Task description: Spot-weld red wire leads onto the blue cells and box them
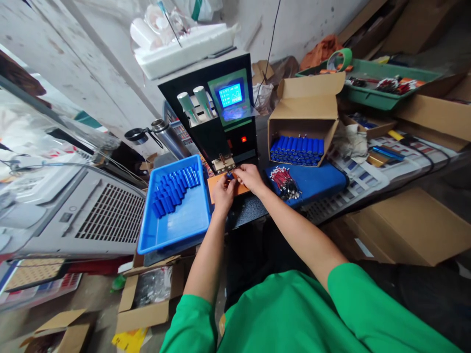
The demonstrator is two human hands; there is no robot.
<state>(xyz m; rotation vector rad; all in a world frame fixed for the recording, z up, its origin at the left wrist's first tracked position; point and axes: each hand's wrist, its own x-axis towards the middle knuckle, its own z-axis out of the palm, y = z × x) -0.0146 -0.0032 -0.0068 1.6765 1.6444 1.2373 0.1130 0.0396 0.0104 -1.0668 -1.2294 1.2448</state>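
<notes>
My left hand (pixel 223 192) pinches a small blue battery cell (pixel 230 176) over the orange board (pixel 241 189), just beneath the electrode pins of a black spot-welding machine (pixel 206 142). From the other side my right hand (pixel 250 177) meets it, fingers closed at the cell's end. What those right fingertips grip is too small to make out. To the left, a blue tray (pixel 184 230) holds rows of blue cells (pixel 171 191). Right of my hands, a bundle of red and black wire leads (pixel 285 182) lies on a blue pad (pixel 324 182).
An open cardboard box (pixel 303 117) of stacked blue cells stands behind the wire leads. A steel flask (pixel 170 138) is behind the tray. Farther right sits a green tray (pixel 390 98) with wires. Cardboard boxes (pixel 412 225) lie at lower right and lower left.
</notes>
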